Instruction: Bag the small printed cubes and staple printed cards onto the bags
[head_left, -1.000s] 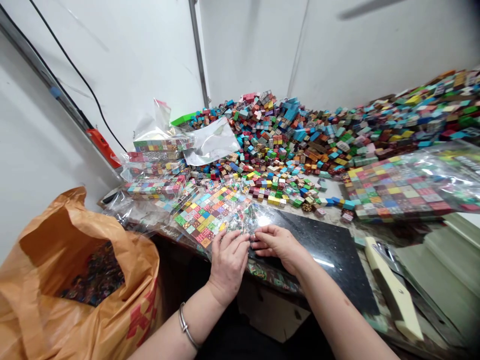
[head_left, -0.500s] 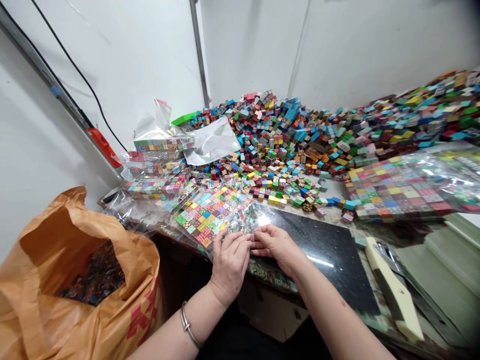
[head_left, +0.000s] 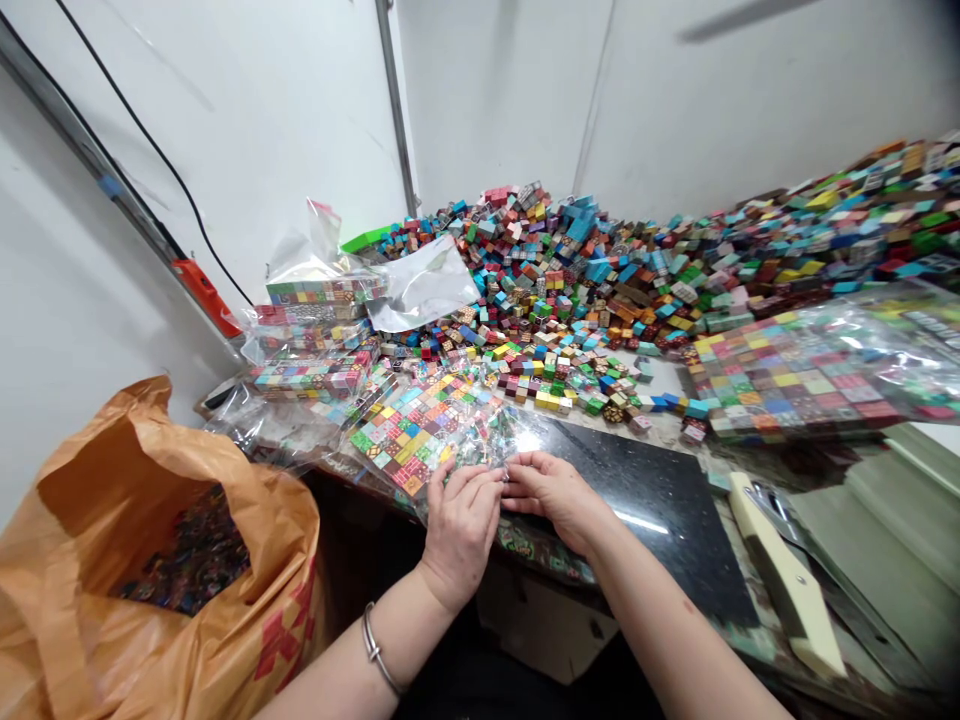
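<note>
On my far left sits the orange bag [head_left: 172,660], then the stacked packs [head_left: 315,378]. Next, the clear bag [head_left: 412,430] of patterned cubes lies on the counter [head_left: 517,540], just left of the black slab [head_left: 652,480]. My left hand [head_left: 457,530] has its fingers bent at the bag's near right edge; my right hand [head_left: 559,495] has drawn in slightly over the last second, fingertips now meeting the left's. So both work one spot of film, though I can't tell whether either is pinching it.
</note>
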